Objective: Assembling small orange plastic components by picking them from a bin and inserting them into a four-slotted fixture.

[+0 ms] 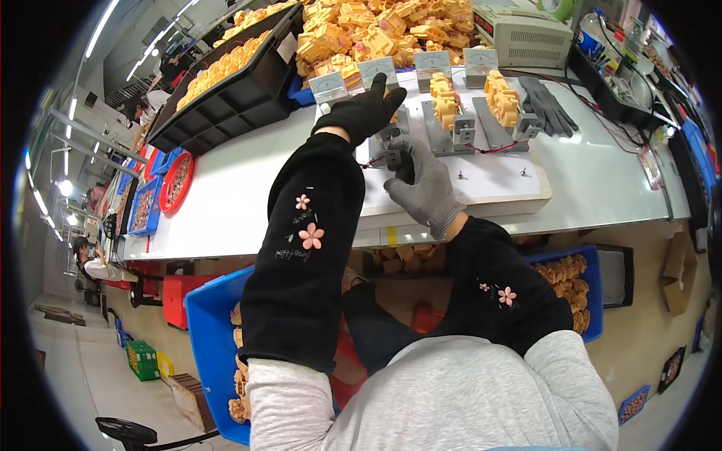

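Note:
My left hand [364,114], in a black glove, reaches over a grey test stand and bends its fingers round a yellow plastic gear housing, mostly hidden beneath them. At the near end of the same stand, my right hand [427,184] in a grey glove curls thumb and fingers round a small dark end block [392,158]. To the right, two more stands each carry a yellow gear housing [445,101] and another gear housing [501,99]. Behind them stand several upright panel meters [432,63]. Red wires run to the stands' end blocks.
A heap of yellow housings [383,30] fills the back, beside a black crate [233,94]. A grey instrument box [523,36] and spare grey glove [547,107] are at right. A red tray [176,184] sits left. Blue bins [214,316] with parts stand below the table edge.

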